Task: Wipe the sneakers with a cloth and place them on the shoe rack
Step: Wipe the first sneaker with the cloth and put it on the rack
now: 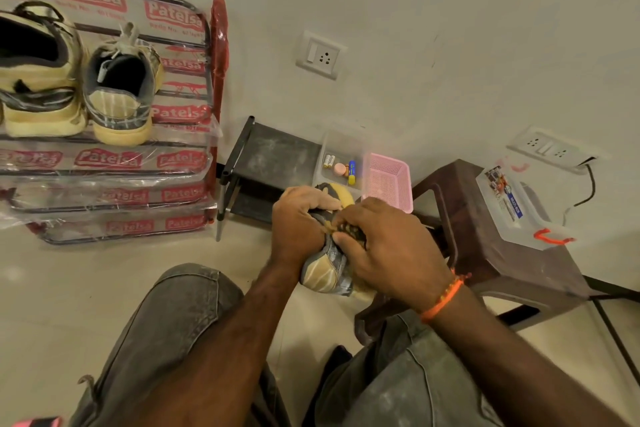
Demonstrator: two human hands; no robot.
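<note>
The left hand (298,218) grips the sneaker (325,270) at its collar while the right hand (384,246) pinches something dark against it. Hold firmly; wipe seams thoroughly before racking it.

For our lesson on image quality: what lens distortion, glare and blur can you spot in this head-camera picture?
Head view: wide-angle bending curves the shoe rack; its plastic wrap glints with glare; the sneakers on the rack look slightly soft; warm, dim light; the left hand and right hand are fairly sharp.
</note>
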